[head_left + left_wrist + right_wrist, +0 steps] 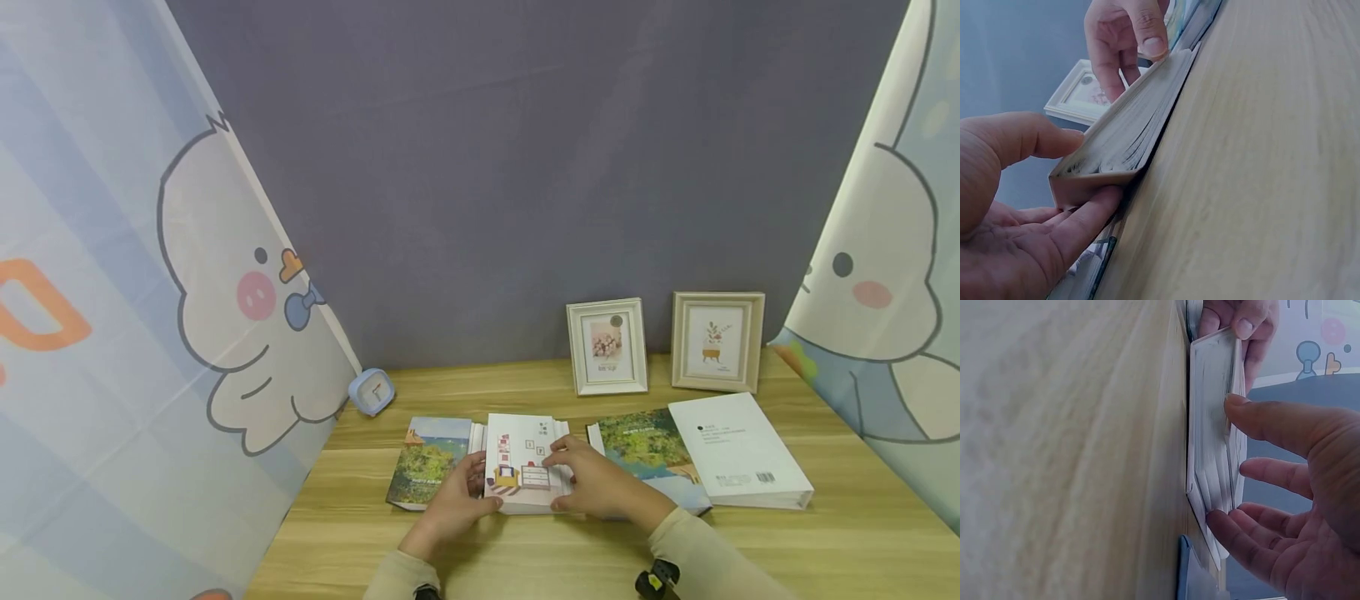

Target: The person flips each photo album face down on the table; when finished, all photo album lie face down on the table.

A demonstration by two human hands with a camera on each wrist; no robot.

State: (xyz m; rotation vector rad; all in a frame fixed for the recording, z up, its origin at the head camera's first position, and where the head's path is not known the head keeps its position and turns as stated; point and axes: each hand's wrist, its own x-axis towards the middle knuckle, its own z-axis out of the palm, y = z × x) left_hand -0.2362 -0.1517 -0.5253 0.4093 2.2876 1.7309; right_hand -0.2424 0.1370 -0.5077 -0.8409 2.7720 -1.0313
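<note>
- White illustrated photo album [519,457] sits between both hands, long axis running near-to-far
- Left hand [456,493] pinches near spine corner
- Right hand [596,479] spread, touching page-edge side; neither hand clearly nearer

Two landscape-cover albums [435,454] [645,446], two white-cover albums [519,437] [738,450], two picture frames [608,347] [717,342], one small clock [371,392], two hands [456,495] [597,483].

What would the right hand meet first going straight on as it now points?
The furniture-print white album: the right hand seems to touch its edge and points across it, though depth is hard to judge.
</note>
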